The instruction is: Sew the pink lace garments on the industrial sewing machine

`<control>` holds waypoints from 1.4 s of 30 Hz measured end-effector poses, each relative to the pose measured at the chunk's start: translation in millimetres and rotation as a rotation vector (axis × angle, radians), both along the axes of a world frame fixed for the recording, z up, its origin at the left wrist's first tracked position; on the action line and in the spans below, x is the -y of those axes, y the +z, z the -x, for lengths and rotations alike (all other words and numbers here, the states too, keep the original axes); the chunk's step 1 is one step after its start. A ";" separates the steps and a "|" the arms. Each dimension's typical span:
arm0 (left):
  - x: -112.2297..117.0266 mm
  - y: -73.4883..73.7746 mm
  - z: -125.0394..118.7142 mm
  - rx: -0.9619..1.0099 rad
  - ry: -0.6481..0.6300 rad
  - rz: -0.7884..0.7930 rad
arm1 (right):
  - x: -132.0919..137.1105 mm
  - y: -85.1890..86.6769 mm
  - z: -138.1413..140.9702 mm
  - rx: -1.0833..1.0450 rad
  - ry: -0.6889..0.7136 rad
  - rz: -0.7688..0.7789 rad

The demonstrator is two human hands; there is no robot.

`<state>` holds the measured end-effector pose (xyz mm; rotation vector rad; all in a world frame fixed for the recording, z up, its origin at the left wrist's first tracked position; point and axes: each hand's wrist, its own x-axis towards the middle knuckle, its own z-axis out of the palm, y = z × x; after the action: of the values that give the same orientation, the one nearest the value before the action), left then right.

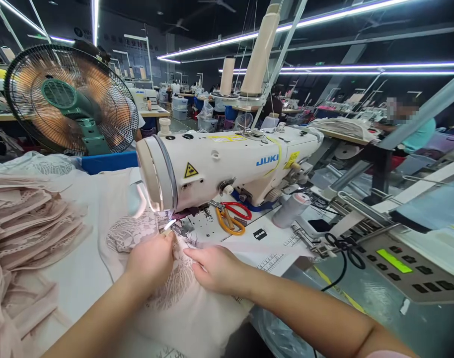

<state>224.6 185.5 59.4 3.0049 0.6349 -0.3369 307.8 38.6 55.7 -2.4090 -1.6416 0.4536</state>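
A white sewing machine (227, 164) stands in front of me, its lit needle area at the left end. Just before the needle, my left hand (152, 258) is closed on pale pink lace fabric (175, 288). To its right, my right hand (215, 268) pinches the same fabric between thumb and fingers. The lace runs up under the machine head, and its plain part hangs down over the table's front edge. The needle and presser foot are partly hidden by the machine head and my left hand.
Stacked pink fabric pieces (33, 219) lie at the left. Right of the needle are orange-handled scissors (229, 223), a red-handled tool (242, 210), a razor blade (260, 233) and a grey thread cone (292, 211). A fan (70, 99) stands behind; a control panel (406, 268) sits at right.
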 end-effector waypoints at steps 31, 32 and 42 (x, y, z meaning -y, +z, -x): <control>-10.6 0.0 -0.4 0.043 0.038 -0.056 | -14.3 1.7 -6.5 0.019 -0.033 0.046; -11.3 0.8 0.4 0.042 0.035 -0.059 | -15.5 1.5 -6.3 0.034 -0.034 0.047; -10.9 22.0 21.5 0.035 0.054 -0.202 | 0.2 5.3 -2.9 0.193 0.078 -0.030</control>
<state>203.1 196.4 81.4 3.1677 0.7905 -0.2300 310.7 38.5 61.0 -2.4398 -1.8110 0.2121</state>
